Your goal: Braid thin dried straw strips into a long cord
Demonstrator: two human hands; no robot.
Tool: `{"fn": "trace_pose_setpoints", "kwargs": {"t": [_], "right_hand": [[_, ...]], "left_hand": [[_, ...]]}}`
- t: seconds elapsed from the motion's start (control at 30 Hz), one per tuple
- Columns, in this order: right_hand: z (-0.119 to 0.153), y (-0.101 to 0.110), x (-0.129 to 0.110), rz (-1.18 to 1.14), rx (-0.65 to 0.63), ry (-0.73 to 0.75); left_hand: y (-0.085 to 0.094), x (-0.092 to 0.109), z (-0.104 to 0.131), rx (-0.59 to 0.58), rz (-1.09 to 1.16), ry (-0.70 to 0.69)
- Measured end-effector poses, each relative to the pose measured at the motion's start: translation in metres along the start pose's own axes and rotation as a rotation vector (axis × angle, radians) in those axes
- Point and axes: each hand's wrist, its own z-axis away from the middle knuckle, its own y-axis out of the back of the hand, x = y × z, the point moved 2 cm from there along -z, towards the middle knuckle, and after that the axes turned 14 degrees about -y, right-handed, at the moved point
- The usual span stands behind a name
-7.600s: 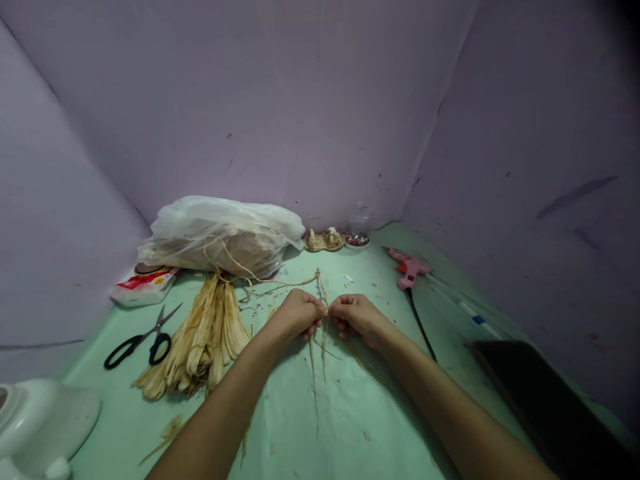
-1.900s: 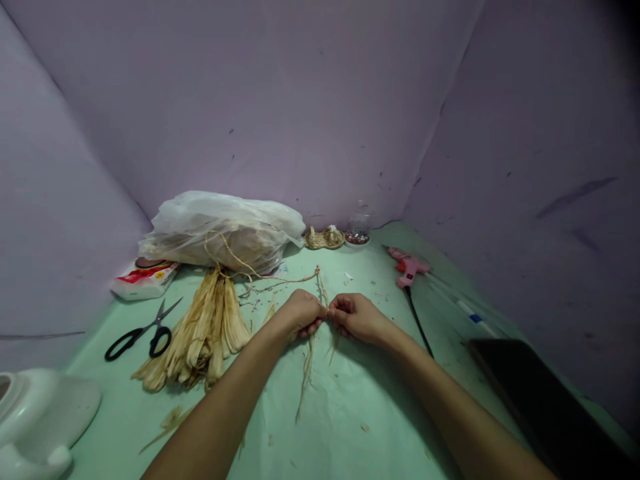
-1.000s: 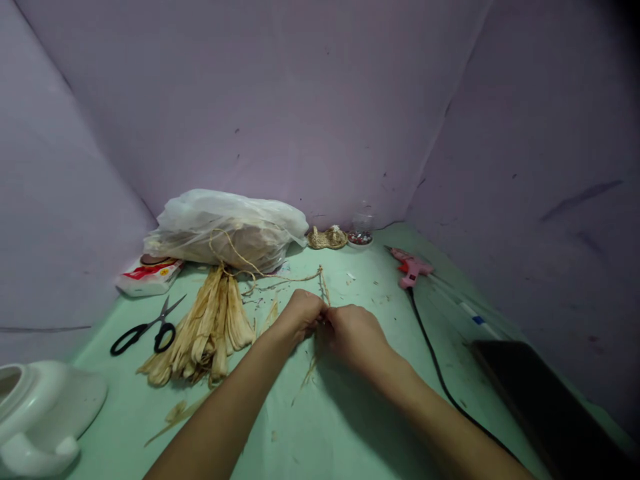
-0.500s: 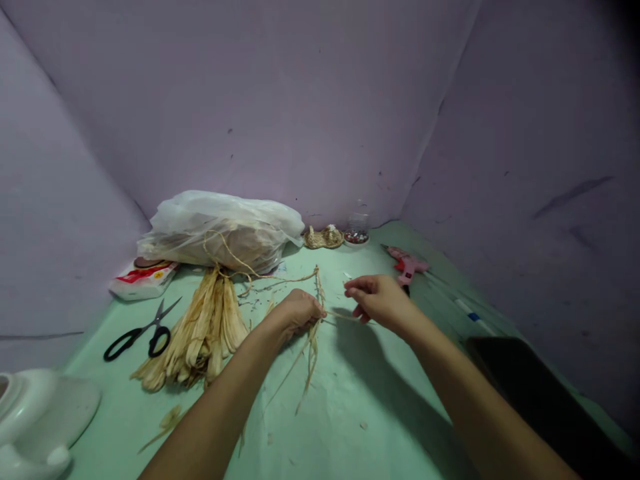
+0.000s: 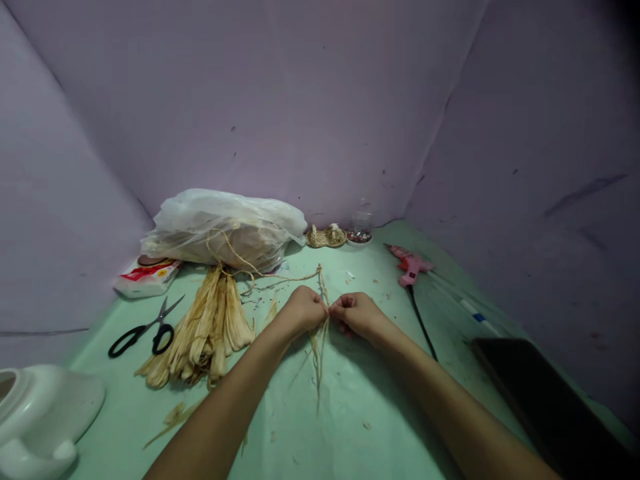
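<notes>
- leave the fibre bundle (image 5: 207, 333) lying left of the left fingers (image 5: 321, 308).
- pinch the thin cord (image 5: 324, 289), stretching beyond, with these and the right fingers (image 5: 341, 310), closed and nearly touching.
- draw the loose strands (image 5: 318, 363), hanging nearer than the fingers, evenly tight.

The twisted cord (image 5: 323, 285) looks rough and fibrous, the far bag (image 5: 227, 223) filmy plastic, the scissor blades (image 5: 163, 311) smooth metal.

Pink glue gun (image 5: 413, 265): laid out on the right, nozzle turned leftward.
Black-handled scissors (image 5: 159, 321): set down at left, blades parted!
White plastic bag (image 5: 225, 213): parked near the back wall (image 5: 280, 100).
Red-and-white packet (image 5: 145, 285): tucked just beside it.
Dark slab (image 5: 545, 403): seen lower right.
</notes>
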Motion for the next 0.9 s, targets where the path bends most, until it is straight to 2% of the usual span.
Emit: {"fn": "trace_pose_setpoints", "kwargs": {"t": [0.1,0.23,0.33,0.47,0.57,0.67,0.7,0.77,0.8,0.9], "right_hand": [[0.007,-0.001,-0.004,-0.056,-0.056,-0.037],[0.013,-0.001,-0.008,-0.129,-0.119,-0.074],[0.014,-0.001,-0.007,-0.171,-0.145,-0.081],[0.013,-0.003,-0.005,-0.215,-0.159,-0.089],[0.011,-0.002,-0.003,-0.235,-0.166,-0.082],[0.011,0.001,-0.003,-0.248,-0.183,-0.058],[0.011,0.002,-0.003,-0.250,-0.193,-0.051],[0.013,0.003,-0.003,-0.247,-0.216,-0.040],[0.013,0.003,-0.003,-0.240,-0.225,-0.036],[0.014,0.003,-0.004,-0.210,-0.240,-0.020]], "left_hand": [[0.003,0.002,0.002,0.066,-0.173,-0.050],[0.004,0.019,0.014,0.119,-0.505,-0.104],[-0.005,0.031,0.029,0.086,-0.579,-0.110],[-0.020,0.039,0.045,0.072,-0.582,-0.201],[-0.019,0.039,0.047,0.057,-0.514,-0.241],[-0.003,0.035,0.036,0.046,-0.444,-0.225],[0.003,0.033,0.031,0.100,-0.393,-0.205],[0.012,0.026,0.021,0.203,-0.162,-0.070],[0.012,0.022,0.018,0.202,-0.013,0.020],[0.001,0.015,0.013,0.061,0.342,0.182]]}}
